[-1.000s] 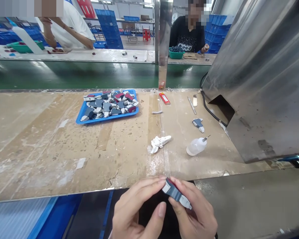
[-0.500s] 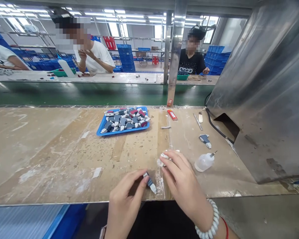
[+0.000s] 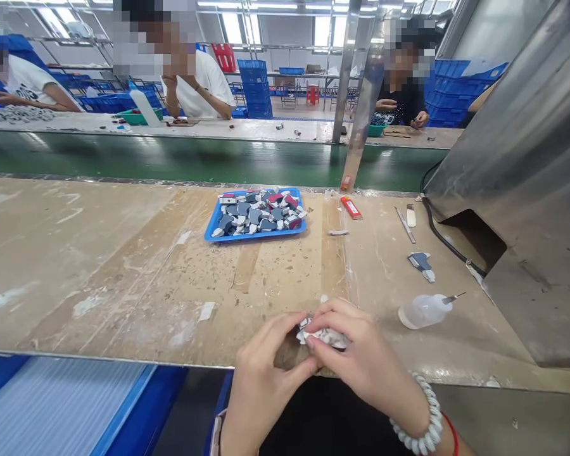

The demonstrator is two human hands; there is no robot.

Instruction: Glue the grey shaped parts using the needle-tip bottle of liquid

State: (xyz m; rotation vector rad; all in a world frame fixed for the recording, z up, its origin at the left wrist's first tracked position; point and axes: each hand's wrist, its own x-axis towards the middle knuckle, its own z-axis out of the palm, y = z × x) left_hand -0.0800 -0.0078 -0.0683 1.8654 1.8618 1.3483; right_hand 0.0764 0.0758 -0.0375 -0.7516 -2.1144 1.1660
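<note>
My left hand [image 3: 273,373] is closed, thumb and fingertips pinching a small grey-and-white part [image 3: 304,323]; most of it is hidden. Against that part my right hand [image 3: 363,354] presses a crumpled white wad [image 3: 331,338], paper or cloth, gripped between thumb and fingers. The two hands meet just above the table's front edge. Right of them a translucent squeeze bottle [image 3: 422,311] with a thin metal needle tip lies tilted on the table. Beyond it lies a loose grey-and-white part [image 3: 422,265] with an angled shape.
A blue tray [image 3: 212,235] heaped with grey, white and dark red parts stands mid-table. Behind the bottle lie a red lighter-like object [image 3: 351,208], a thin blade-like strip [image 3: 405,225] and a metal housing [image 3: 527,253] with a cable. Co-workers sit across the green belt [image 3: 171,152].
My left hand has brought the grey-and-white part up to the white wad, and my right hand has come in to meet it. The view has shifted, so the table's things appear farther right.
</note>
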